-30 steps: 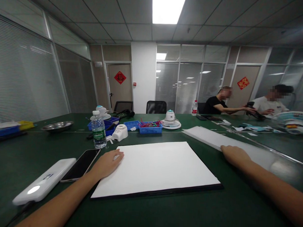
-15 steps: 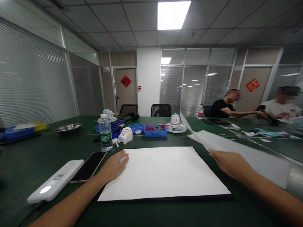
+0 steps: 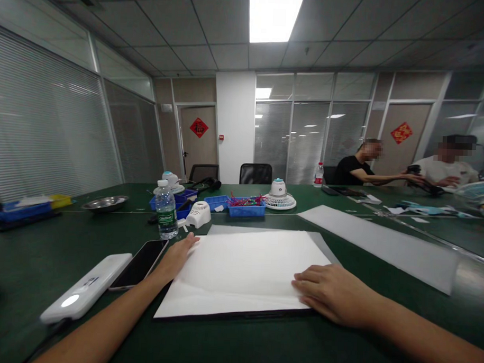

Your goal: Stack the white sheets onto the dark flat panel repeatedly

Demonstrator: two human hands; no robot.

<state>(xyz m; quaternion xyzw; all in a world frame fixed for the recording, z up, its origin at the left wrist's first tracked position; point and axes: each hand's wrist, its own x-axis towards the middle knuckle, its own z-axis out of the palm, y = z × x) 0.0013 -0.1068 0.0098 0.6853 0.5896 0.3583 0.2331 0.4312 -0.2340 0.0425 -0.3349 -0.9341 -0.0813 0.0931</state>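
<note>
A stack of white paper (image 3: 243,266) lies in front of me on the green table, with a dark edge showing beneath its near side. A greyish sheet (image 3: 330,248) sticks out past its far and right edges. On the paper's left edge rests my left hand (image 3: 180,257), open, fingers stretched toward the far left corner. My right hand (image 3: 333,291) lies flat on the paper's right part, fingers pointing left and slightly apart. It covers the near right corner. Neither hand shows anything gripped.
Left of the paper are a black-screened phone (image 3: 139,265), a white power bank (image 3: 88,288) with a cable, and a water bottle (image 3: 167,213). Beyond stand blue trays (image 3: 247,210) and a white fan part (image 3: 279,197). A long pale sheet (image 3: 382,247) lies right. Two people sit far right.
My right hand has moved left from beside the paper onto its right part. A grey sheet now shows around the white paper. The raised sheet edge at right is gone; the left hand shifted slightly.
</note>
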